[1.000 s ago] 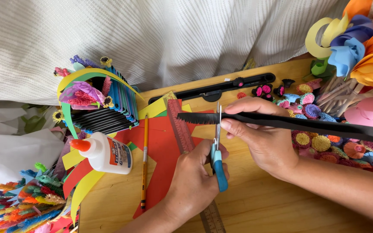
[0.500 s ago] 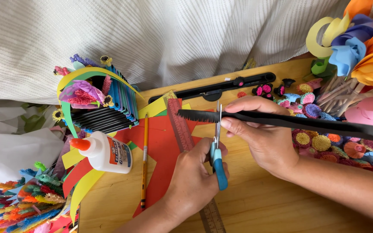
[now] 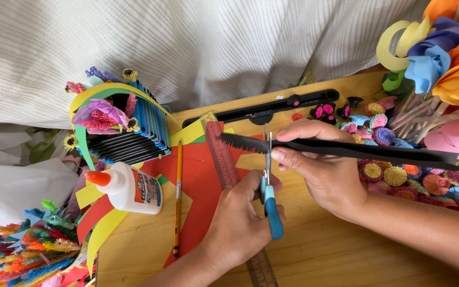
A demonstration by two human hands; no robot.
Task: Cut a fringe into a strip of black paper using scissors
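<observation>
Spanning most of the frame, the wooden table (image 3: 346, 260) carries everything, w/ a white ribbed cloth (image 3: 213, 48) behind it. Red and yellow paper sheets (image 3: 200, 186) lie at centre-left, under a ruler (image 3: 224, 159) and a pencil (image 3: 177, 196). Paper flowers (image 3: 442, 64) crowd the right edge; small rolled fringe blooms (image 3: 383, 172) sit below them. Left side: a rack of coloured strips (image 3: 128, 135), a white glue bottle (image 3: 131, 188) lying on its side.

Black paper strip (image 3: 357, 151) is held level above the table, centre to right. Right hand (image 3: 320, 165) pinches it, thumb below and fingers on top, just right of the blades. Left hand (image 3: 240, 228) has fingers closed through the blue handles of the scissors (image 3: 268, 186); blades nearly closed on the strip's edge.

Progress, as a judgement: fringe is cut only on the short stretch left of the blades, approx. The long part to the right looks uncut, so most snipping is left.
</observation>
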